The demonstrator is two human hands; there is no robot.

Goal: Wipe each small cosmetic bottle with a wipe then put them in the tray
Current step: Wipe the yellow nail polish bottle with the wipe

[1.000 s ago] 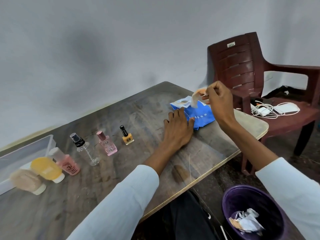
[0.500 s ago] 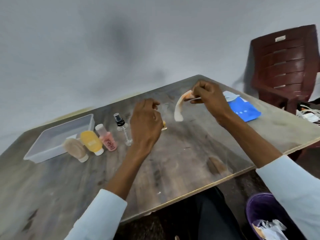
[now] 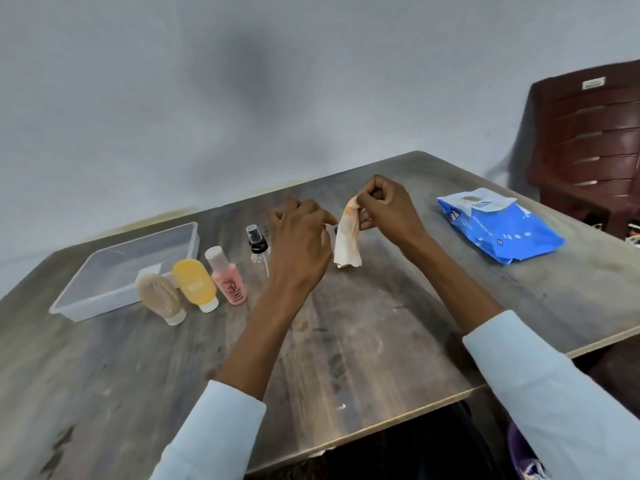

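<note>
Wipe (image 3: 347, 241) pinched in right hand (image 3: 388, 211), left hand (image 3: 300, 242) loosely curled beside it over worktop (image 3: 363, 341), grip unclear.

Right hand (image 3: 388, 211) pinched shut; left hand (image 3: 301, 233) loosely curled.

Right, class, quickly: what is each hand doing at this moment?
Left hand: fingers curled by the wipe; whether it holds anything cannot be told.
Right hand: pinching the top of the stained wipe, which hangs down.

Tray (image 3: 104, 268) far left on counter (image 3: 363, 341). Four bottles (image 3: 227, 277) in row just right of tray. Wipe pack (image 3: 502, 230) far right. Chair (image 3: 588, 147) behind counter, right.
</note>
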